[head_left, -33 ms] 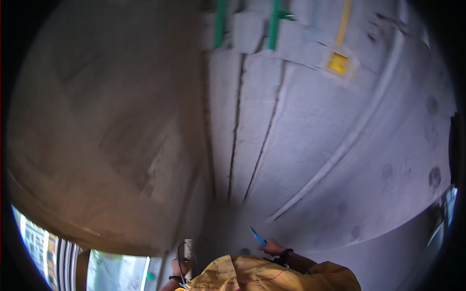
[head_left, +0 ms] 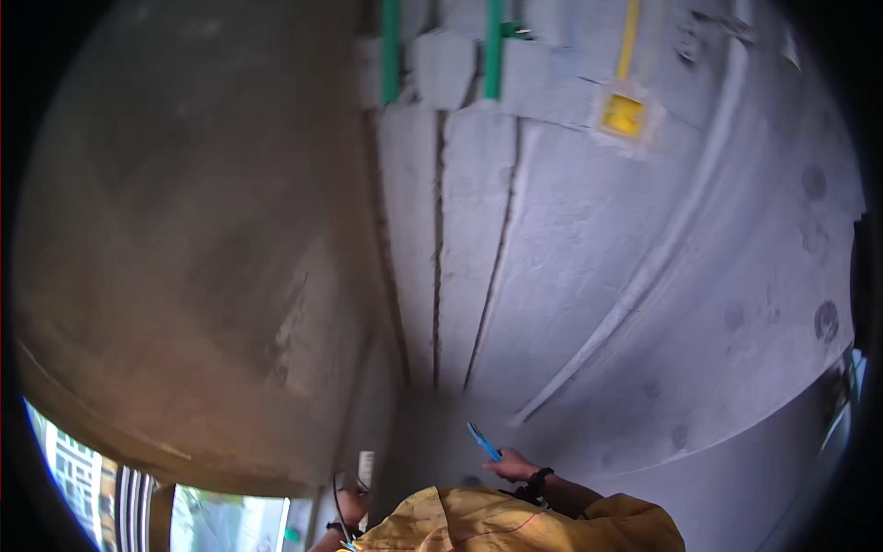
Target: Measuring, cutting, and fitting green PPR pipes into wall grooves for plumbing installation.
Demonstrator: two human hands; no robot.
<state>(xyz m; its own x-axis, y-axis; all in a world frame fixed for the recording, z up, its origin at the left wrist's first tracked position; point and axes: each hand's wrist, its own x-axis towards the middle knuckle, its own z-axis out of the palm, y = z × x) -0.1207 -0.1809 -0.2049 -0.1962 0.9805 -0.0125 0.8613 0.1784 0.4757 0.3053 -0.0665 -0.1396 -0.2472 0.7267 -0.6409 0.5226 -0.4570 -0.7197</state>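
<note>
Nothing has shifted since the earlier frame: both hands sit where they were, low beneath the grey concrete wall (head_left: 570,258). Right hand (head_left: 511,467), wearing a dark wrist strap (head_left: 535,484), has its fingers closed around a slim blue tool (head_left: 483,442) that points up at the wall's foot. Left hand (head_left: 353,504) sits lower left of the wall beside a small white object (head_left: 366,465); whether its fingers are closed cannot be told. Yellow fabric (head_left: 515,524) covers both forearms. High on the wall sit a square yellow box (head_left: 623,114) and two green vertical pipes (head_left: 392,51).
</note>
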